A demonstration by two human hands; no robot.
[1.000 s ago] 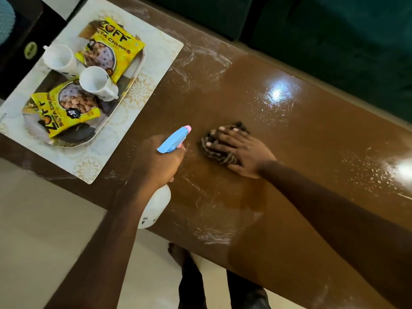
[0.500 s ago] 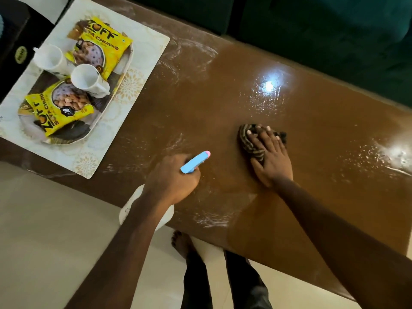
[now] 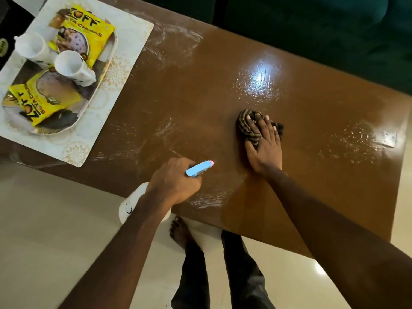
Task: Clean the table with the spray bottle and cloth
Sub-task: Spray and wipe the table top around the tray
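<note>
My left hand (image 3: 172, 182) grips a spray bottle (image 3: 199, 168) with a blue head, pink nozzle tip and white body, held over the near edge of the brown table (image 3: 189, 103); the nozzle points right. My right hand (image 3: 265, 144) presses flat on a dark striped cloth (image 3: 246, 126) bunched on the tabletop to the right of the bottle. Wet streaks and droplets shine across the wood.
A pale placemat (image 3: 127, 70) at the table's left end carries a tray (image 3: 112, 44) with two white cups (image 3: 71, 66) and two yellow snack packets (image 3: 89, 39). A dark green sofa (image 3: 323, 27) runs behind the table. My bare foot (image 3: 178, 230) stands on the tiled floor below.
My right hand slid the cloth rightward across the table. My left hand, with the bottle, drew back toward the near edge and shifted right.
</note>
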